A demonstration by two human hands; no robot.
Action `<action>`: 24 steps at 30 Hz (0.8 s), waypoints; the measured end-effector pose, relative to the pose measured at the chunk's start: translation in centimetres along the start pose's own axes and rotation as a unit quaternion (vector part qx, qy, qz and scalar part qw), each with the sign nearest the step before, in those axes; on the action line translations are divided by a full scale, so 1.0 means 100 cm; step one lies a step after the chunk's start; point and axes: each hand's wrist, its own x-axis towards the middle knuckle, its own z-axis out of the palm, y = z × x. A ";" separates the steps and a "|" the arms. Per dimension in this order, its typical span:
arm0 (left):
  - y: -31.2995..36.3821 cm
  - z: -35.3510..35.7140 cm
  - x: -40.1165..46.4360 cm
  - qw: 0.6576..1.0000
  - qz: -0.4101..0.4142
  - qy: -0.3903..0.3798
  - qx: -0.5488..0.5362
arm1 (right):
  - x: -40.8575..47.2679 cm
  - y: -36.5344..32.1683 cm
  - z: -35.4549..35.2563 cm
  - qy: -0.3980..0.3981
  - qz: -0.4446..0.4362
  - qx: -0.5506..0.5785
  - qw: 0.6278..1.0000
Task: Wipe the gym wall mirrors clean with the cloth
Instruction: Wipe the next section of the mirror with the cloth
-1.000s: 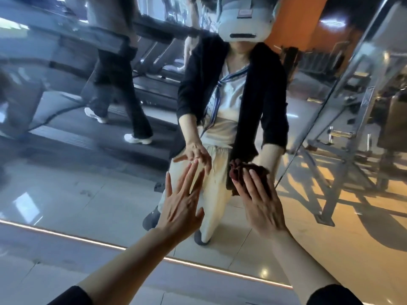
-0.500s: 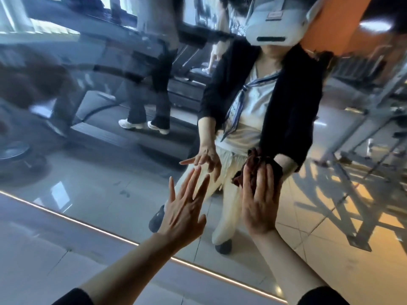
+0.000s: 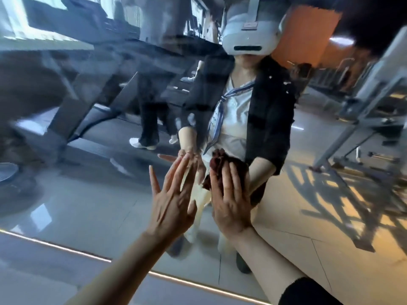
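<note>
The wall mirror (image 3: 88, 205) fills most of the head view and shows my own reflection. My right hand (image 3: 230, 201) presses a dark red cloth (image 3: 217, 164) flat against the glass with straight fingers; the cloth bunches out above and left of my fingertips. My left hand (image 3: 171, 199) rests with spread, straight fingers on the mirror just left of the right hand, its fingertips meeting their reflection. It holds nothing.
A lit strip (image 3: 66, 247) runs along the mirror's bottom edge, with grey floor tiles (image 3: 44, 278) below. Treadmills (image 3: 110, 69), another person's legs (image 3: 149, 119) and a metal weight frame (image 3: 363, 119) appear only as reflections.
Both hands have slid up and left across the glass together, the right hand carrying the cloth. My view has swung left, so the reflected frame sits further right.
</note>
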 end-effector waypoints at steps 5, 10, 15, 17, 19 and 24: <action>-0.029 -0.016 0.008 0.997 0.067 -0.015 -0.019 | 0.027 0.000 -0.016 -0.018 0.030 -0.021 0.999; -0.034 -0.016 0.009 0.996 0.081 -0.024 -0.039 | 0.122 0.007 -0.033 0.145 0.306 -0.018 0.941; -0.044 -0.028 0.021 0.996 0.065 0.006 -0.063 | 0.049 -0.025 -0.011 -0.017 0.077 -0.063 0.995; -0.047 -0.032 0.026 0.996 0.063 0.018 -0.053 | 0.020 -0.018 -0.016 -0.082 -0.004 -0.087 0.993; -0.047 -0.036 0.029 0.997 0.061 0.028 -0.042 | 0.036 -0.006 -0.023 -0.074 -0.018 -0.091 0.993; -0.043 -0.038 0.029 0.998 0.056 0.017 -0.026 | 0.148 -0.006 -0.028 0.113 0.161 -0.010 0.980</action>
